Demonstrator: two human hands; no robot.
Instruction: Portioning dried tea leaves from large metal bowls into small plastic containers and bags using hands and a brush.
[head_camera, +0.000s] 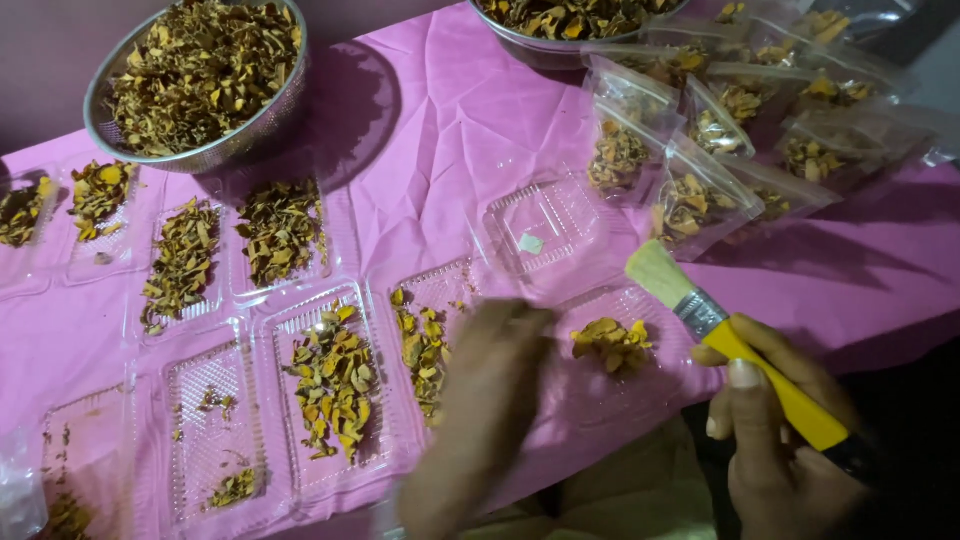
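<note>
Both hands work low over the front edge of a bench covered with a pink cloth (440, 120). Right hand (775, 440) is closed around the yellow handle of a flat paintbrush (735, 345), thumb pressed along the handle, with the pale bristles pointing up and to the left over a clear plastic tray (640, 375) that holds a small heap of dried yellow-brown flakes (612, 343). Left hand (480, 420) is blurred; it reaches toward that same tray, its fingertips just beside the heap, and whether the fingers are spread or pinching cannot be told. To the left of it lie more clear trays (330, 390) in rows, each with a scatter of the same dried flakes, some nearly bare. One tray (545, 225) behind the brush holds only a small pale scrap. A steel colander (200, 75) piled with flakes stands at the far left, a steel bowl (545, 45) at the far middle, and filled clear bags (700, 195) lie at the far right.
</note>
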